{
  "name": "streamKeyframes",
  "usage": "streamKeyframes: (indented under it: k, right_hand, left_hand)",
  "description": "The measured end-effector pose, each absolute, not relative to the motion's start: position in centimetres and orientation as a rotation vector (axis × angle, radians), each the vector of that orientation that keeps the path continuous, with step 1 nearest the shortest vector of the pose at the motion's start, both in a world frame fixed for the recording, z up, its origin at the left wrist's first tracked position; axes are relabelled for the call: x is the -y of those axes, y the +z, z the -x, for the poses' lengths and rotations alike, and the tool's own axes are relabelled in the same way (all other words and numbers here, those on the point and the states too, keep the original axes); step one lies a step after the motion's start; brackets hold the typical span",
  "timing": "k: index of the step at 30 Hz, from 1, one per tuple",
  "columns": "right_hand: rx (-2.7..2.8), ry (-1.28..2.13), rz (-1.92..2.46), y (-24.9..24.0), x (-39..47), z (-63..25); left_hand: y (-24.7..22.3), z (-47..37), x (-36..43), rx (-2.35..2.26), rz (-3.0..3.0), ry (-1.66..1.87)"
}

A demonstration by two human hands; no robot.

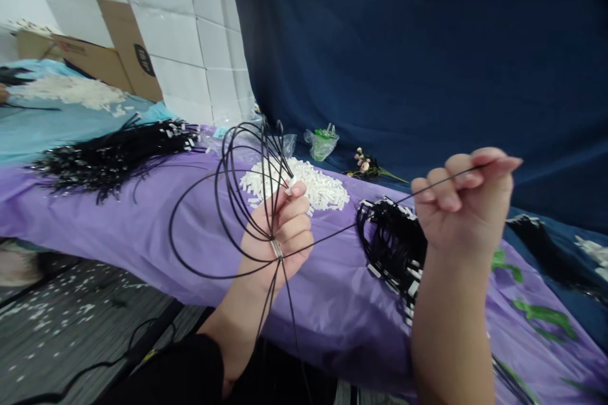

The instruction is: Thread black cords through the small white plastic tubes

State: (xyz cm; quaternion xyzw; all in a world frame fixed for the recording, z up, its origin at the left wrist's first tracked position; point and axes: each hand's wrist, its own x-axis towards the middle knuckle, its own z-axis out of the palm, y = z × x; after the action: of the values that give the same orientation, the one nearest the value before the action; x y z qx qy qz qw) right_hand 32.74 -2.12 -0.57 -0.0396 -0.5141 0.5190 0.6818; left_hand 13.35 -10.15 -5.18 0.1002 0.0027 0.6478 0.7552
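Note:
My left hand (287, 221) is closed around several looped black cords (223, 202), with a white piece pinched at its fingertips. A small metallic-looking band (276, 249) gathers the cords below the fingers, and loose ends hang down from it. One cord strand runs from there to the right. My right hand (463, 196) pinches that strand between thumb and fingers and holds it raised, pulled nearly straight. Behind the left hand lies a heap of small white pieces (327, 188). Between the hands, on the table, is a pile of black cords with white ends (394, 247).
A purple cloth (327, 304) covers the table. At left lies a big bundle of black cords (114, 155); cardboard boxes (109, 57) stand behind. A green plastic bag (323, 142) and flowers (365, 164) lie near the dark blue curtain (427, 57). White bits litter the floor.

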Motion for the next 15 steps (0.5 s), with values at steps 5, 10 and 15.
streamKeyframes:
  k: [5,10,15]
  right_hand:
    - [0.755,1.29,-0.151,0.9,1.7,-35.2]
    - [0.903,1.368,-0.345,0.4,3.0,-35.5]
    - [1.45,1.087,-0.083,-0.4,5.6,-34.1]
  left_hand:
    - [-5.7,-13.8,8.6,-0.219,-0.171,1.563]
    - [-6.4,-14.5,7.0,-0.497,-0.254,1.836]
    - [-7.0,-14.9,6.5,-0.647,-0.395,2.034]
